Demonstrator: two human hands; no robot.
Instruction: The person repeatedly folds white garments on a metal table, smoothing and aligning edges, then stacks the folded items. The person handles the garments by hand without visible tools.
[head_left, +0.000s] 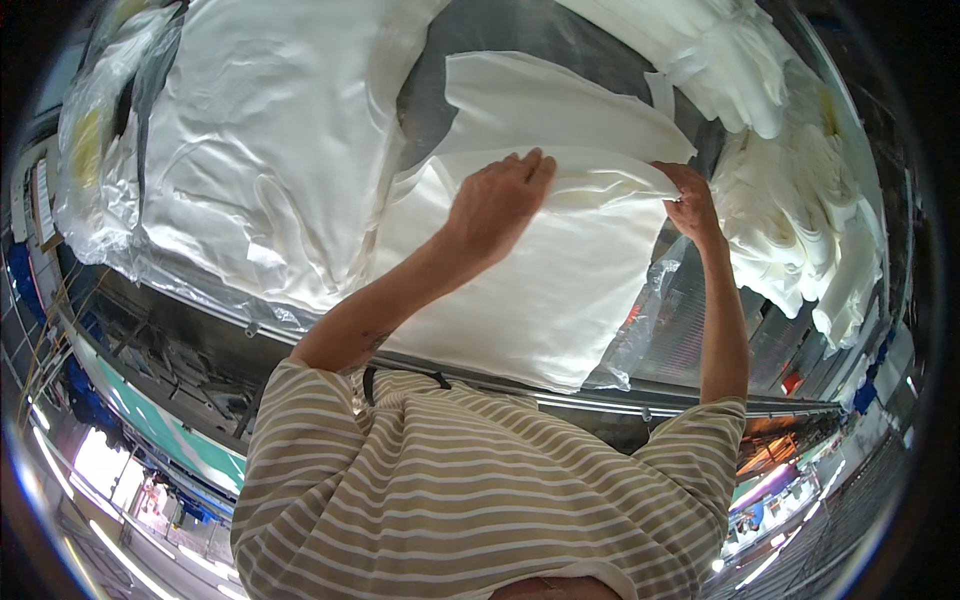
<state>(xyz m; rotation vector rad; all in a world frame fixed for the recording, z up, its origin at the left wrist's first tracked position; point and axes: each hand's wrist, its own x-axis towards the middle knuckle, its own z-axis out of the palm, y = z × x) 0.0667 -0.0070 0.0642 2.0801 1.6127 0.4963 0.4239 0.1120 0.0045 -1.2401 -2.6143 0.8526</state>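
Note:
A white cut fabric piece (517, 300) lies spread on the table in front of me, its near end reaching the table's front edge. Its upper layer (555, 97) has a curved outline, and creases run across the middle. My right hand (690, 201) pinches the fabric at its right edge, thumb and fingers closed on it. My left hand (504, 204) is over the middle of the cloth, back of the hand up and fingers pointing away from me. Its fingertips are at a fold; whether they grip or only press is hidden.
A broad stack of white fabric (262, 150) lies at left on clear plastic sheeting (202, 292). Rolled white fabric bundles (787, 217) are heaped at right, with another bundle (697, 60) beyond. Crumpled plastic film (645, 315) sits beside the piece. A metal rail (600, 405) borders the grey tabletop (682, 345).

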